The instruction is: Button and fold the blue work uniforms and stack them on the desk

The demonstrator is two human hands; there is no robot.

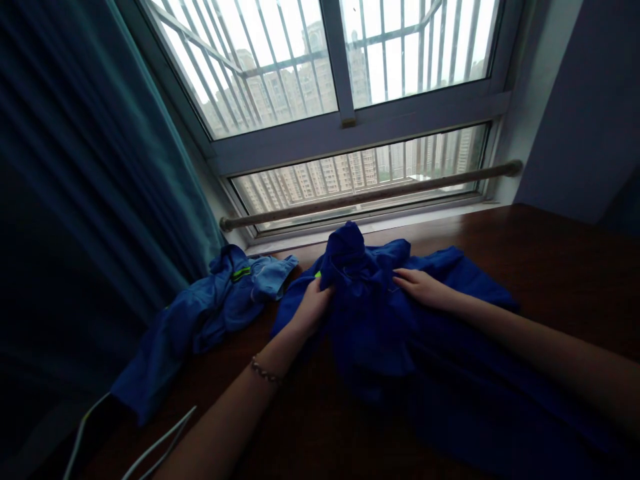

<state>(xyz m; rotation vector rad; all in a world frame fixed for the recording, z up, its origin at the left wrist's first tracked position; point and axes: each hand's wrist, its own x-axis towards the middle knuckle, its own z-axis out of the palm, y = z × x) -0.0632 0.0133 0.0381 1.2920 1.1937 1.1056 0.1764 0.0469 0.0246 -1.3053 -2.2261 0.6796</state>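
Two hands of mine are on one deep-blue jacket [370,320], which lies bunched on the tabletop [560,267] right in front of me. Its collar or hood stands in a crumpled peak between them, one sleeve spreads off to the right, and the long body trails down towards me into shadow.

My left hand [313,305] seems to pinch a fold at the near left of that peak, thumb over the cloth, beside a small yellow-green patch. My right hand [425,288] lies low on the other side, fingertips against the fabric; whether they grip anything, I cannot tell. I take this for handling and arranging the upper part — any next move would call for a sure hold on both sides, so the loose layers don't slide or twist.

Left of it lies a second blue garment [220,300] with a bright green stripe, and a paler blue cloth [273,275] against it. Nearer me are some thin white strips [159,443], perhaps cords or hanger wire; it's too dark to say.

The tabletop is dark reddish-brown wood, running up to the window [345,124]. A rail [375,197] crosses its lower pane, bars and tower blocks [330,175] show outside, and a teal curtain [165,173] hangs at the left — a dim room, lit from behind the glass.
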